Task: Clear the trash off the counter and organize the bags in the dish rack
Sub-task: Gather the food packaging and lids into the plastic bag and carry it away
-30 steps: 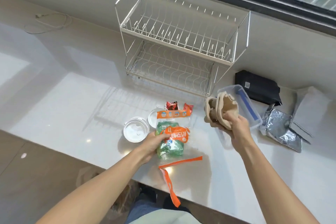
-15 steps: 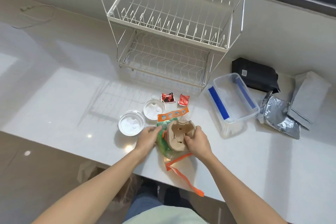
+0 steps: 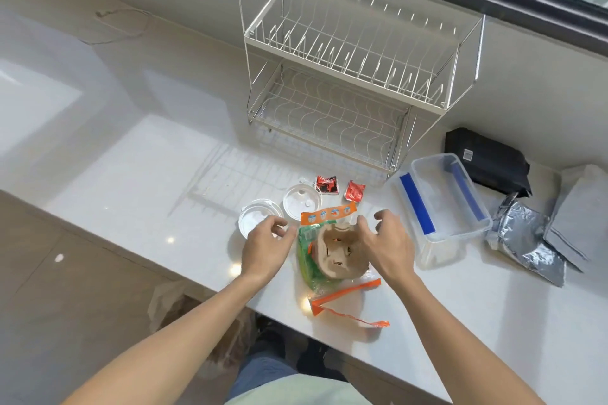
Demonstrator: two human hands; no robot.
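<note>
Your left hand [image 3: 268, 248] and right hand [image 3: 386, 245] hover either side of the trash pile, fingers [image 3: 363, 223] spread loose and curled — neither grips anything. Right fingertips sit at the edge of the moulded-pulp cup carrier [image 3: 339, 255]: tan, fibrous, matte, with round cut-outs. It lies on top of a crinkly clear plastic bag [image 3: 307, 256] with green and orange print, near the front edge of the glossy white tabletop [image 3: 148, 168]. A torn orange strip [image 3: 345, 301] trails off the bag toward you.

Just behind the pile: two round clear plastic lids [image 3: 302, 202], thin and rigid, side by side, the nearer one partly hidden by your left hand. Beyond them, two small red foil sachets [image 3: 354, 190], crumpled and torn.

Dish rack [image 3: 358, 76] — white wire, two tiers, upper with upright pegs, lower with wavy wire — stands at the back against the wall, with nothing in it. Right of it, a clear rectangular plastic box [image 3: 444, 197] with blue clip strips, open top. Bags are further right, well apart from the rack: black matte bag [image 3: 490, 159] against the wall, crumpled silver foil bag [image 3: 526, 246], flat grey bags [image 3: 582, 217] at the frame edge. The box stands between your hands and those bags.

A thin white cable [image 3: 121, 25] loops far left at the back.
</note>
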